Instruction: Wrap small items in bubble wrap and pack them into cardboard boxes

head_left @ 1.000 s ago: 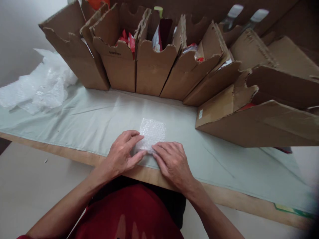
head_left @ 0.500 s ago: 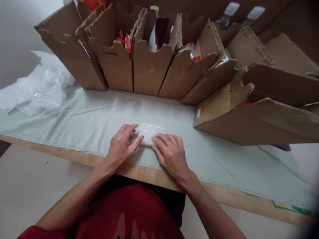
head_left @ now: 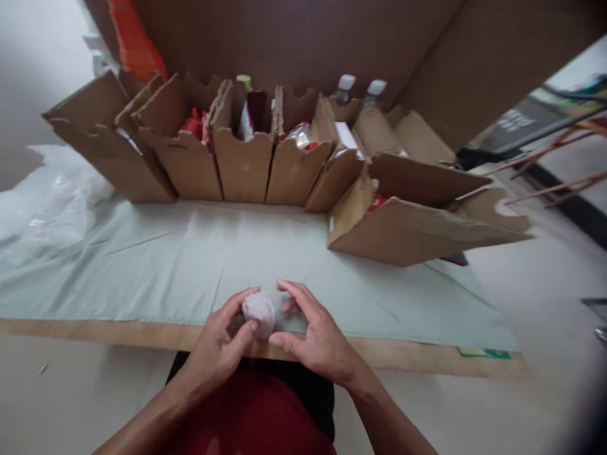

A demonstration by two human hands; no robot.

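A small roll of bubble wrap (head_left: 260, 315) is raised near the table's front edge, one rounded end facing up; what lies inside it cannot be made out. My left hand (head_left: 227, 335) grips its left side between thumb and fingers. To the right of the roll, my right hand (head_left: 313, 328) is spread, thumb and fingers apart, with a gap between it and the roll. Beneath both is the pale green cloth (head_left: 227, 253) on the table.
Several cardboard bins (head_left: 246, 170) with packets and bottles line the table's back. Another cardboard bin (head_left: 408, 234) lies at the right. Crumpled bubble wrap (head_left: 57, 202) sits at the far left. An orange object (head_left: 135, 47) hangs behind the bins.
The bubble wrap has gone from lying flat on the cloth to being held upright in my left hand. My right hand has come off it and opened. The view has shifted upward.
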